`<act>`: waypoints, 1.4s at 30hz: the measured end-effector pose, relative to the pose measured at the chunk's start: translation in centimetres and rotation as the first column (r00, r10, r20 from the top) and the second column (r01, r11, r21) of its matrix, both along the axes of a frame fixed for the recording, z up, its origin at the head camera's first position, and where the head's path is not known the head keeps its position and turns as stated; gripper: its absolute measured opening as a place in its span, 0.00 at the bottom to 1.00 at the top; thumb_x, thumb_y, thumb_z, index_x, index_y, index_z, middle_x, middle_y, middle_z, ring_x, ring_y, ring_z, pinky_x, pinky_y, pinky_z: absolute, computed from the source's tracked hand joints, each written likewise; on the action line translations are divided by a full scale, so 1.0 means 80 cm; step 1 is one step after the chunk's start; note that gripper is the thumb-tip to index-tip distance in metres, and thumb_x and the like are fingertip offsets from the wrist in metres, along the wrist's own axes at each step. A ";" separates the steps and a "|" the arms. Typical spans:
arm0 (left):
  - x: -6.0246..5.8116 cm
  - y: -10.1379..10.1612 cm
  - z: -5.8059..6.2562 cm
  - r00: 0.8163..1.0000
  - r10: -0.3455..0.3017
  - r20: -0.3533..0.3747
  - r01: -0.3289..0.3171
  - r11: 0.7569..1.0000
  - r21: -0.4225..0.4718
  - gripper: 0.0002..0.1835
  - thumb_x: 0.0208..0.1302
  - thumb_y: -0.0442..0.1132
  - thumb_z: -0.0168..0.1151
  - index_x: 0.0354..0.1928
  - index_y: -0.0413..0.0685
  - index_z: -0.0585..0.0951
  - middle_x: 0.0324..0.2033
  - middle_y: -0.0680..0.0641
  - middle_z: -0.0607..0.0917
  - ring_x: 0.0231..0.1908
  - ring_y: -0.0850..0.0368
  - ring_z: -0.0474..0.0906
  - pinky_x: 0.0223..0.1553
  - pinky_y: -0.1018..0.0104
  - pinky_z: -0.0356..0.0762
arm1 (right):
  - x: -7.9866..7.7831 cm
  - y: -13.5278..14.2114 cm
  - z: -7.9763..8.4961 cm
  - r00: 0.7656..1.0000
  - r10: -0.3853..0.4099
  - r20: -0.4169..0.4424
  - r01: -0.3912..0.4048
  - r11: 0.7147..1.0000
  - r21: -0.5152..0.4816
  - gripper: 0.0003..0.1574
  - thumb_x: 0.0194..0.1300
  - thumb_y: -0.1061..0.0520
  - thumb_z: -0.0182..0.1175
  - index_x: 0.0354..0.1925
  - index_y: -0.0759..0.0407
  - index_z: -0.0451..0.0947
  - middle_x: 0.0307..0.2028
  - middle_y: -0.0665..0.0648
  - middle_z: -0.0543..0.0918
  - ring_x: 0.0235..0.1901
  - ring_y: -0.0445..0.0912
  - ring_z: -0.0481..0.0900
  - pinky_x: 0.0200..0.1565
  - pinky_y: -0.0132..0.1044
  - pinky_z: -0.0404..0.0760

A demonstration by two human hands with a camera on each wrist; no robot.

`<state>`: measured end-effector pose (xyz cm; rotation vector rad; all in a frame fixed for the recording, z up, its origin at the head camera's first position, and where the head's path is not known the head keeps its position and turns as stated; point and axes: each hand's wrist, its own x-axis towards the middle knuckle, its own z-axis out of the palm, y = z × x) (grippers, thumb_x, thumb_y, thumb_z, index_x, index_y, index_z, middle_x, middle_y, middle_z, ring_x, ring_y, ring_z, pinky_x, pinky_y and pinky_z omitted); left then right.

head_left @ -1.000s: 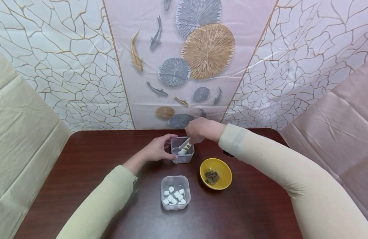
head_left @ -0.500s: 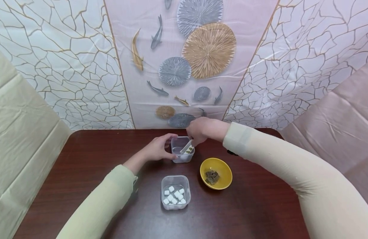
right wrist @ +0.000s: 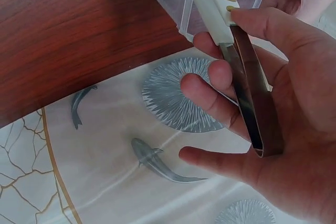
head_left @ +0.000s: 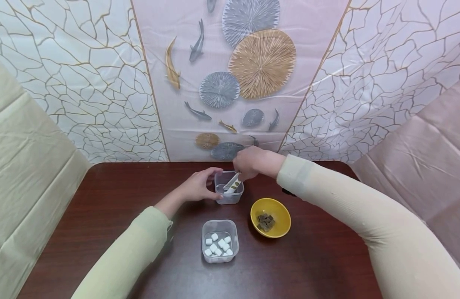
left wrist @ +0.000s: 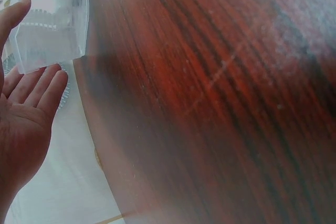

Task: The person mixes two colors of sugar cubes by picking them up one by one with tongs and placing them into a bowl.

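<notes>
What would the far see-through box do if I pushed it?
The far see-through box would probably slide rather than roll, since its sides look flat. It may feel light, because its walls look thin. The left hand, holding it between thumb and fingers, would likely stop it moving much.

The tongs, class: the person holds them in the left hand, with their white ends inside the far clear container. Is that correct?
Not quite: the hand is wrong. The tongs are in the right hand, as the right wrist view shows. Their white ends are inside the far clear container, as stated.
</notes>
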<state>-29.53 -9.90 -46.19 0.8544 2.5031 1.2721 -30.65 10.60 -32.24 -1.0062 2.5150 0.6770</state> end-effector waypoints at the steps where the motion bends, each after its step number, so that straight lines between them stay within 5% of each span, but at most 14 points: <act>1: 0.000 0.000 -0.001 1.000 0.000 -0.001 0.000 1.000 0.000 0.47 0.56 0.43 0.85 0.75 0.41 0.71 0.69 0.37 0.79 0.68 0.41 0.78 0.71 0.49 0.77 | -0.001 0.000 0.000 1.000 0.000 0.000 0.000 1.000 -0.003 0.11 0.71 0.47 0.66 0.36 0.51 0.89 0.33 0.51 0.85 0.34 0.47 0.78 0.43 0.47 0.86; 15: -0.002 0.000 -0.002 1.000 -0.008 0.003 0.008 1.000 0.016 0.47 0.56 0.40 0.84 0.75 0.38 0.71 0.69 0.35 0.79 0.68 0.40 0.78 0.71 0.50 0.77 | 0.002 0.005 0.001 0.998 -0.015 0.062 0.015 1.000 -0.010 0.13 0.72 0.46 0.66 0.33 0.50 0.87 0.25 0.48 0.76 0.30 0.45 0.71 0.33 0.40 0.75; 21: -0.001 0.001 -0.003 1.000 -0.005 0.005 0.005 1.000 0.001 0.46 0.57 0.43 0.84 0.75 0.41 0.71 0.69 0.38 0.78 0.68 0.42 0.78 0.71 0.50 0.77 | 0.003 -0.002 -0.009 1.000 0.013 0.027 -0.015 0.999 0.048 0.14 0.74 0.45 0.65 0.38 0.53 0.87 0.32 0.50 0.85 0.33 0.46 0.76 0.42 0.45 0.86; 31: -0.002 0.003 -0.002 1.000 0.001 0.010 -0.001 1.000 -0.002 0.46 0.56 0.42 0.84 0.75 0.42 0.71 0.69 0.39 0.79 0.68 0.42 0.78 0.71 0.50 0.77 | 0.011 -0.009 -0.010 0.998 0.039 -0.046 -0.034 0.994 0.100 0.14 0.76 0.49 0.64 0.48 0.56 0.87 0.43 0.55 0.89 0.42 0.51 0.86 0.48 0.47 0.89; 42: -0.002 0.002 -0.002 1.000 0.003 0.001 -0.003 1.000 0.017 0.46 0.55 0.40 0.85 0.74 0.41 0.72 0.67 0.38 0.80 0.66 0.42 0.80 0.70 0.51 0.78 | 0.012 0.016 0.009 0.993 0.050 -0.108 -0.049 0.999 0.011 0.15 0.77 0.48 0.63 0.36 0.54 0.86 0.39 0.56 0.89 0.43 0.54 0.87 0.46 0.53 0.89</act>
